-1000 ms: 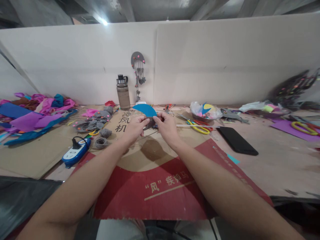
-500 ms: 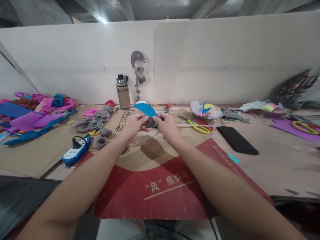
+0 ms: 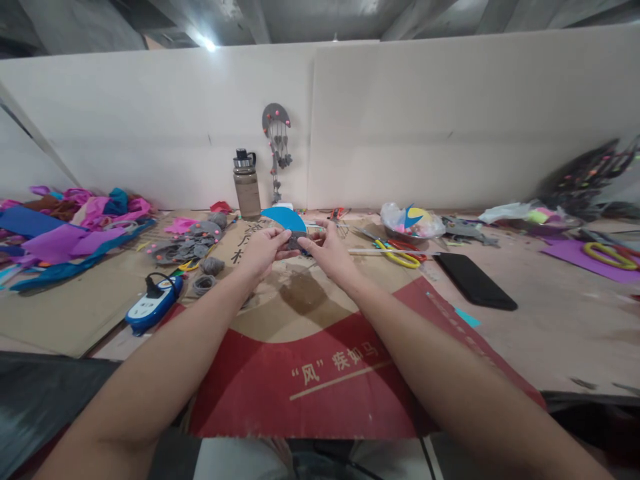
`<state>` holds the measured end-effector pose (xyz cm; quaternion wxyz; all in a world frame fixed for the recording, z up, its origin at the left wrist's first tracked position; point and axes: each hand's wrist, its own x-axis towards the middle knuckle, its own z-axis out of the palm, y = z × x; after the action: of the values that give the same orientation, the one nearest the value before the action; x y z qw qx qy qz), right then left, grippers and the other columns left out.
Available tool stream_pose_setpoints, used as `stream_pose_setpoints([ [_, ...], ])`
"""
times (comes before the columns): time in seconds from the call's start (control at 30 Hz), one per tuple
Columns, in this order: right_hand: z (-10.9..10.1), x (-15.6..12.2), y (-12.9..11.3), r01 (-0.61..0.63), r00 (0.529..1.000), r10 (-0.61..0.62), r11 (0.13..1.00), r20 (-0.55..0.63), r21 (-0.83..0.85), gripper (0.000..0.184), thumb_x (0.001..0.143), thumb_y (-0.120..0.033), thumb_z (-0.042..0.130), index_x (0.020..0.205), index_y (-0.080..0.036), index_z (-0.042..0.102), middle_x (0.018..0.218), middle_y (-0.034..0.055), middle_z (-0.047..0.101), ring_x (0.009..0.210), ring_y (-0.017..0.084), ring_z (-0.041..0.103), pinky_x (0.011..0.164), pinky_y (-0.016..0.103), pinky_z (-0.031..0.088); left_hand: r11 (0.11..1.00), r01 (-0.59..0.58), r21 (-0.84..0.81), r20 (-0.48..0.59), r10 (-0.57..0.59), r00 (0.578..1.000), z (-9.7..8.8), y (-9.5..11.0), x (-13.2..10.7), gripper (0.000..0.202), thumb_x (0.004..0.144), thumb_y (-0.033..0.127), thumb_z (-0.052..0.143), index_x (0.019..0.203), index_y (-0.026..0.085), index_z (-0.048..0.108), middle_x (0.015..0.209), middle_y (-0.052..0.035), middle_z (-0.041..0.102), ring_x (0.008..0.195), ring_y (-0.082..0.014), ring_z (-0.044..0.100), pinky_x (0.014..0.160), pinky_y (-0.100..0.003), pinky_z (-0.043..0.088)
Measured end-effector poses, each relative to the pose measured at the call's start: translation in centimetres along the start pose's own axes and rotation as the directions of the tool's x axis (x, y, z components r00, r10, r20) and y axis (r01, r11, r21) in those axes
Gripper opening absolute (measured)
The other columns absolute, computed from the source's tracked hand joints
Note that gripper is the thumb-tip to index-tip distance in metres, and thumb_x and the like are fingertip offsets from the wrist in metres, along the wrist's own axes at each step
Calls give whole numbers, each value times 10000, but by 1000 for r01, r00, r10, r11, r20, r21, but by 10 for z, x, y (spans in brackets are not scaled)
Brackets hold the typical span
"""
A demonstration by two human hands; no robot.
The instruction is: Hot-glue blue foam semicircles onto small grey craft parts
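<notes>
Both my hands are raised over the middle of the cardboard sheet (image 3: 310, 347). My left hand (image 3: 263, 250) pinches a blue half-round felt piece (image 3: 284, 218) together with a small grey felt piece (image 3: 296, 241) below it. My right hand (image 3: 326, 249) is closed on the same grey piece from the right side, fingertips touching those of the left. What lies between the fingers beyond the felt is hidden.
Grey felt cutouts (image 3: 187, 245) and coloured felt scraps (image 3: 75, 227) lie at left, with a blue power strip (image 3: 153, 304) and a water bottle (image 3: 247, 184). Yellow scissors (image 3: 397, 253), a bowl of scraps (image 3: 411, 223) and a black phone (image 3: 473, 281) lie at right.
Both hands have shifted slightly left and away with the felt pieces. The blue piece has turned a little, and my right fingers have closed in nearer the left hand.
</notes>
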<state>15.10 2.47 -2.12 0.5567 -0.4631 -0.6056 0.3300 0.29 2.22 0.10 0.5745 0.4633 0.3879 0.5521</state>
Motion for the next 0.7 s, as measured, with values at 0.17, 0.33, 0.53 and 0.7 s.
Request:
stream_pose_setpoints([
  [0.17,-2,-11,-7,351,892,-446,787,-73,-508,231,795,-297,629,1005,-213,586,1126,106,558,1082,270,448,884,417,324,998,-56,-30,-123,51,991,-1,-1,1,154,796,144,646,684,110,546,672,-24,621,579,-76,595,720,-301,580],
  [0.33,4,-16,-7,393,883,-464,644,73,-656,104,838,-338,610,837,-237,637,971,60,609,1005,264,470,828,407,263,999,-51,-17,-98,49,994,3,-6,-1,166,804,151,632,669,114,542,622,-13,598,549,-73,573,702,-300,580],
  [0.53,5,-13,-2,339,888,-459,609,31,-717,153,869,-337,562,856,-195,618,977,83,610,995,264,477,820,400,253,997,-44,-68,-58,40,998,14,-11,-7,126,795,164,650,719,104,570,652,-40,640,575,-104,620,751,-354,573],
  [0.7,6,-11,-3,351,879,-474,570,51,-743,113,864,-254,525,803,-187,591,937,84,602,967,255,479,827,406,258,998,-27,-50,-84,23,996,15,-12,-7,129,801,143,634,704,103,559,666,-46,650,578,-102,623,767,-366,568],
])
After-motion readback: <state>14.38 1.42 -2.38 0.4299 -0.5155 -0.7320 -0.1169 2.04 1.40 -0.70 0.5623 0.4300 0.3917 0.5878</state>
